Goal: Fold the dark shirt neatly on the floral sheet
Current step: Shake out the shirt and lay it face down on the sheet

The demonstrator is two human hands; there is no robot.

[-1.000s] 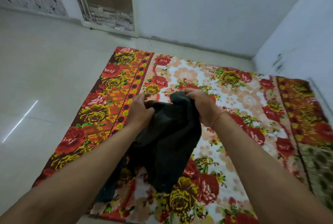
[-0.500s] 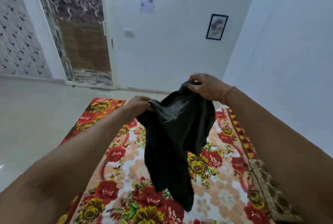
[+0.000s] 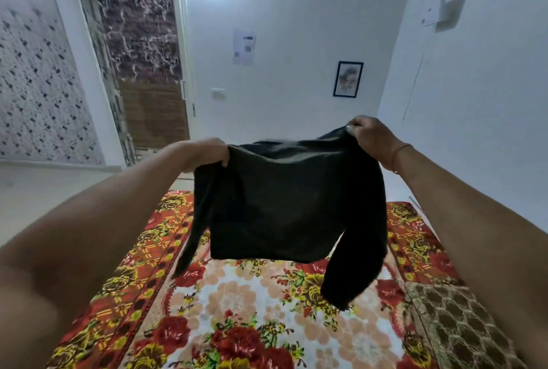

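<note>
Dark long-sleeved fabric shirt (image 3: 284, 208) held spread out in the air above the red, yellow and white floral sheet (image 3: 243, 309), not touching it; both sleeves hang down at the sides, the right one lower; left hand (image 3: 207, 155) grips one upper corner, fingers curled round the cloth; right hand (image 3: 367, 137) pinches the other upper corner, held slightly higher; thin bangle (image 3: 398, 155) on right wrist; small dark-framed picture (image 3: 348, 79) on white wall behind.
</note>
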